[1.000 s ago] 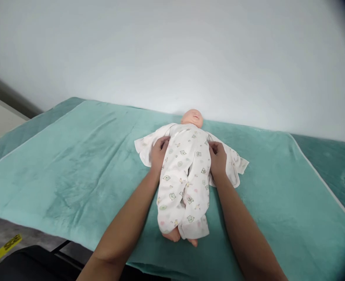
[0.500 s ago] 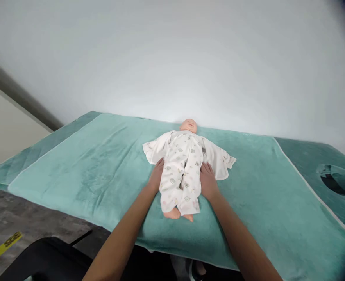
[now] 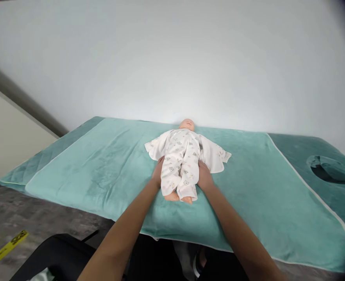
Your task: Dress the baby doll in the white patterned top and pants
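Note:
A baby doll (image 3: 183,156) lies on its back on a teal towel (image 3: 102,168), head toward the wall, bare feet toward me. It wears a white printed romper (image 3: 180,164) whose open flaps spread out to either side. My left hand (image 3: 157,173) lies flat against the doll's left flank at hip height. My right hand (image 3: 204,175) rests flat against the other flank. The fingertips of both hands are partly tucked under the romper's edge, and neither hand grips anything I can make out.
The towel covers a padded teal table (image 3: 321,156) with a face hole (image 3: 330,171) at the right end. A pale wall stands right behind the doll's head. A dark chair (image 3: 58,257) and a yellow floor tape strip (image 3: 5,249) lie below the table's near edge.
Both hands slid from the doll's shoulders down its sides to its hips. The view pulled back and up, so the doll looks smaller and farther.

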Demonstrator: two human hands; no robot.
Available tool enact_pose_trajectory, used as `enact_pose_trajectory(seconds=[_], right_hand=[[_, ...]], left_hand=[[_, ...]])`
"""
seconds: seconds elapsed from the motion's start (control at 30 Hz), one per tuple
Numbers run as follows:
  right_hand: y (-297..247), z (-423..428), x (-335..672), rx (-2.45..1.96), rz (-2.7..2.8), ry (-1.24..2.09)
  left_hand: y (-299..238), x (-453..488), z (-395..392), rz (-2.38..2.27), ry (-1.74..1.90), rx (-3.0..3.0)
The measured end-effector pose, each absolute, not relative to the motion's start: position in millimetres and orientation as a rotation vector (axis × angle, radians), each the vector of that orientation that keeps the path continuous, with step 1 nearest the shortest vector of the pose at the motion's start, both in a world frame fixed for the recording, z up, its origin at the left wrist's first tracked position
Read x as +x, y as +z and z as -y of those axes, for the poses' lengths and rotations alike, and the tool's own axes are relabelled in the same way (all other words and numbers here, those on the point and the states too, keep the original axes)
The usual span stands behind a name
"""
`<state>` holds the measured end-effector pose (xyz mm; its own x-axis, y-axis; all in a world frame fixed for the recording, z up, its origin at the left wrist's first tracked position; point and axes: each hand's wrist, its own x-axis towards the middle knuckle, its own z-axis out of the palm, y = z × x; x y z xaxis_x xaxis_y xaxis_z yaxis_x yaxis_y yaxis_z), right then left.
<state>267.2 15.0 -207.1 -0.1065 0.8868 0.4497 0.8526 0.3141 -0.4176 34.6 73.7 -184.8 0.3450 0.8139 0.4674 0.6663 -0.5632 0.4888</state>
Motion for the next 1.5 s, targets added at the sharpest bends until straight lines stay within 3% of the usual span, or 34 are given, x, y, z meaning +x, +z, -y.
enact_pose_trajectory(seconds=[0.13, 0.37, 0.7, 0.9, 1.13, 1.33, 1.5], right_hand=[[-208.9, 8.6, 279.0, -1.367, 1.968, 0.112], [-202.1, 19.4, 274.1, -1.563, 2.003, 0.071], [-201.9, 16.8, 275.9, -1.459, 1.83, 0.097], [-208.9, 12.5, 281.4, -1.435, 1.71, 0.152], [-181.9, 36.4, 272.0, -1.298, 1.617, 0.241], [-152.6, 87.6, 226.4, -1.147, 1.626, 0.258], [-160.8, 110.8, 183.1, -1.317, 1.695, 0.322]], left_hand=[[-183.5, 31.6, -76.1, -1.297, 0.755, 2.629], [-180.8, 34.8, -69.0, -1.375, 0.714, 2.661], [-162.1, 27.4, -27.7, -1.67, 0.972, 2.536], [-183.3, 6.4, 36.9, -1.568, 1.414, 2.215], [-179.5, 26.2, 96.8, -1.352, 1.18, 2.289], [-167.8, 35.3, 97.1, -1.481, 1.321, 1.882], [-157.7, 35.5, 102.6, -1.497, 1.324, 1.413]])
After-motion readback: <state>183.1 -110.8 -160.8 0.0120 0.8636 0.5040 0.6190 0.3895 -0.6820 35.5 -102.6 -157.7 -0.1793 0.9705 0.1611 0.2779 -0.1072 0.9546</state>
